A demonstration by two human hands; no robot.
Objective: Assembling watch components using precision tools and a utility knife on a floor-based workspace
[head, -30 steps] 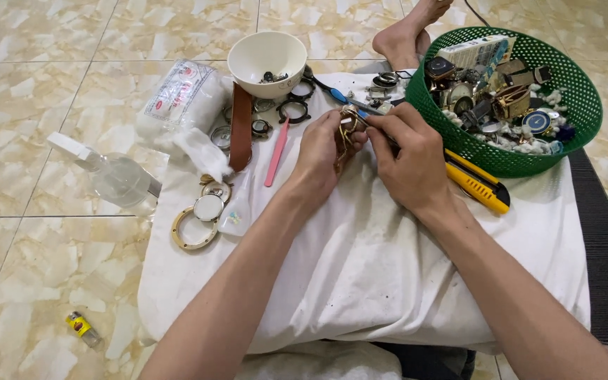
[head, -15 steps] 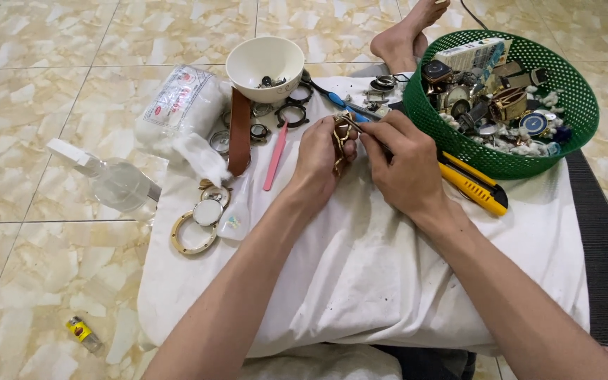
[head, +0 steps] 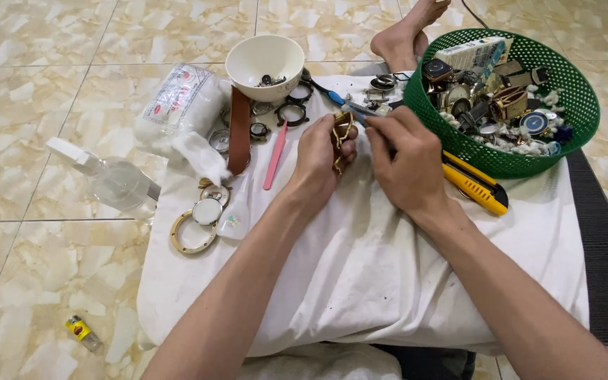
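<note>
1. My green basket [head: 571,134] of watch parts sits far right.
2. A yellow utility knife [head: 476,184] lies beside it.
3. White bowl [head: 264,65], pink tweezers [head: 275,155], brown strap [head: 239,130] and spray bottle [head: 110,179] lie left.

The basket [head: 564,134] is green, the bowl [head: 265,63] is cream, the cloth [head: 360,267] is white, the cutter [head: 476,184] is yellow, the floor [head: 36,281] is beige marbled tiles

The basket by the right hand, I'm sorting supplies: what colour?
Green, a perforated plastic basket; the head view shows it best.
</note>
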